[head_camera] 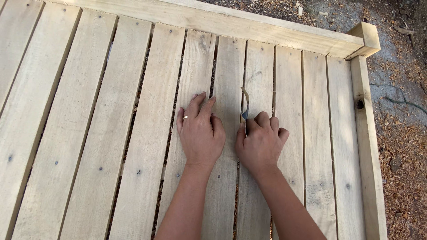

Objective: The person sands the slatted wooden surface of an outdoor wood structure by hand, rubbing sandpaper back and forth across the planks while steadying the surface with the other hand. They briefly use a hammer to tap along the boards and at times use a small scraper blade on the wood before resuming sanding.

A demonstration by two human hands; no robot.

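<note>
A panel of pale wooden slats lies flat under me. My left hand, with a ring on one finger, rests palm down on a slat near the middle, fingers spread slightly. Just to its right, my right hand is curled into a fist and grips a folded piece of sandpaper, which stands on edge in the gap between two slats. The sandpaper's lower part is hidden behind the fingers.
A thicker frame rail runs along the far edge and another down the right side, meeting at a corner post. Beyond them is bare ground with wood shavings.
</note>
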